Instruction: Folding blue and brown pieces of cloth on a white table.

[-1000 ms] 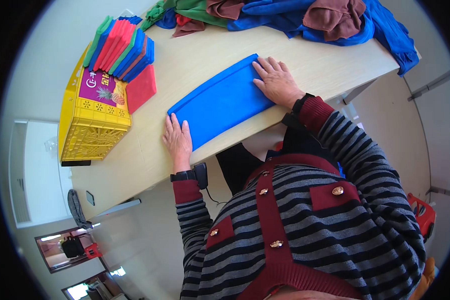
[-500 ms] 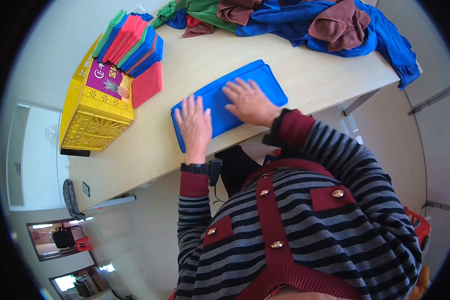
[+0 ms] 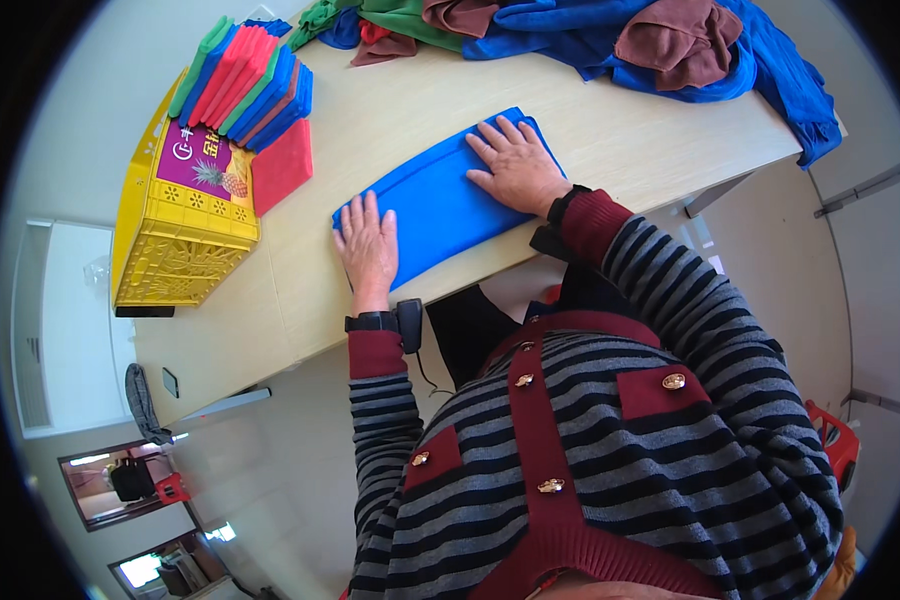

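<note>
now, in the head view, the left hand and the right hand lie palm down, fingers spread and straight, clasping nothing. both touch the bright blue folded rectangle of soft cloth, the left on its left end, the right toward its right end. the cloth lies flat on the pale wood-look table, close to the edge by the person, with a raised strip along its far side.

to the left stands a yellow openwork plastic crate with a purple pineapple label; a tight row of folded green, blue, red and brown cloths sits at its top. beside it is a flat red folded cloth; whether it leans or lies is hard to tell. along the far side spreads a crumpled heap of blue, brown and green cloths, hanging over the table's right end.

past the table, a red plastic seat stands at the right, and a framed opening shows at lower left.
</note>
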The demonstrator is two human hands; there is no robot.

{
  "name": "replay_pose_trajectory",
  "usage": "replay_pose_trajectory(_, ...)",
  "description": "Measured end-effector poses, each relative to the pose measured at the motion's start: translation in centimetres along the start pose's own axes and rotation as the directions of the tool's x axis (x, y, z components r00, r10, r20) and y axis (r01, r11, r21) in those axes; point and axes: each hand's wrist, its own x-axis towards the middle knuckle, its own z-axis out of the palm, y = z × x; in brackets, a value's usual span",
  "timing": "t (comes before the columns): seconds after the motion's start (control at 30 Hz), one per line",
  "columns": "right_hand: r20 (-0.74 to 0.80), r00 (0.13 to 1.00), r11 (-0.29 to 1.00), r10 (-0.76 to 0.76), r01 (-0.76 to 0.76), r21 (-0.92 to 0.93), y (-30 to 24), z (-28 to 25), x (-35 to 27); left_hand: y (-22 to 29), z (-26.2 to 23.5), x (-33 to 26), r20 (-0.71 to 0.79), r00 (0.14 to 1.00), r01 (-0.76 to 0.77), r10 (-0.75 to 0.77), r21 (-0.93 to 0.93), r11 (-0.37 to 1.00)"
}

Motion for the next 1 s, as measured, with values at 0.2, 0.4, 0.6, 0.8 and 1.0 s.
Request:
replay_pose_trajectory(0.2,-0.002,0.999,0.999,0.045,-0.045,-0.028,1.5,-0.2,0.0,-4.2,-0.3,-1.7,-0.140,0.964,0.216,-0.227,-0.090,0.972)
replay_pose_trajectory(0.4,0.001,0.989,0.982,0.147,-0.146,-0.117,3.2,-1.7,-0.7,-3.0,-2.5,-2.6,-0.055,0.920,0.383,-0.387,-0.065,0.921)
replay_pose_trajectory(0.6,-0.010,0.994,0.981,-0.113,0.110,-0.158,-2.5,-3.1,-2.6,-5.4,-1.1,-1.4,-0.010,0.929,0.364,-0.371,-0.165,0.917)
replay_pose_trajectory(0.8,0.018,0.967,0.967,-0.254,0.254,-0.025,-6.6,-0.8,-4.7,-7.8,-1.1,-1.1,0.396,0.889,0.432,-0.228,-0.892,0.135)
replay_pose_trajectory(1.0,0.034,0.968,0.968,-0.248,0.249,-0.025,-7.1,-0.7,-5.1,-7.0,-4.7,-1.3,0.608,0.784,0.569,-0.123,-0.784,-0.249)
